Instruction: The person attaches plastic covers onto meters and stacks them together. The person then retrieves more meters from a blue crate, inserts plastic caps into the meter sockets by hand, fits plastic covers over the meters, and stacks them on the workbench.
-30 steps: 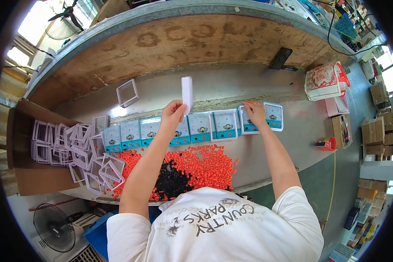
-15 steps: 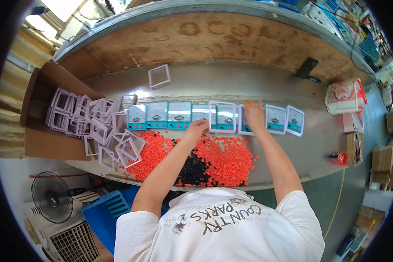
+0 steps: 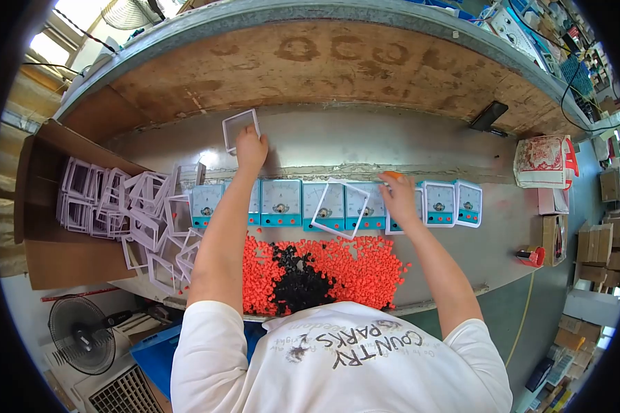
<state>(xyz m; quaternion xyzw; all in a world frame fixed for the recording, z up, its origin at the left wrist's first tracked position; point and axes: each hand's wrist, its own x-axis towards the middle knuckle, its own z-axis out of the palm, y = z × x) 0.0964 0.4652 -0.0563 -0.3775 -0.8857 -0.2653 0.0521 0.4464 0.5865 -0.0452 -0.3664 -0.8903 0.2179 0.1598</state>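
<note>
My left hand [image 3: 251,146] is at the back of the table, its fingers closed on the edge of a white square frame [image 3: 235,131]. In my right hand [image 3: 399,196] is a small orange object [image 3: 393,175], held over the row of teal meters. One meter [image 3: 281,203] in that row has a clear face and red dots along its lower edge. Another white frame [image 3: 340,208] lies tilted across two meters in the middle of the row. Nearer to me, red pieces [image 3: 365,268] and black pieces [image 3: 300,282] are spread in a pile.
A cardboard box [image 3: 69,258] at the left holds a heap of white frames [image 3: 93,199]. At the back right lies a black phone-like object [image 3: 489,115]. A patterned bag [image 3: 541,162] and a red roll [image 3: 530,257] are at the right end.
My left hand has moved from the middle of the row back to the frame at the rear and taken hold of it. The frame over the middle meters now lies slanted.
</note>
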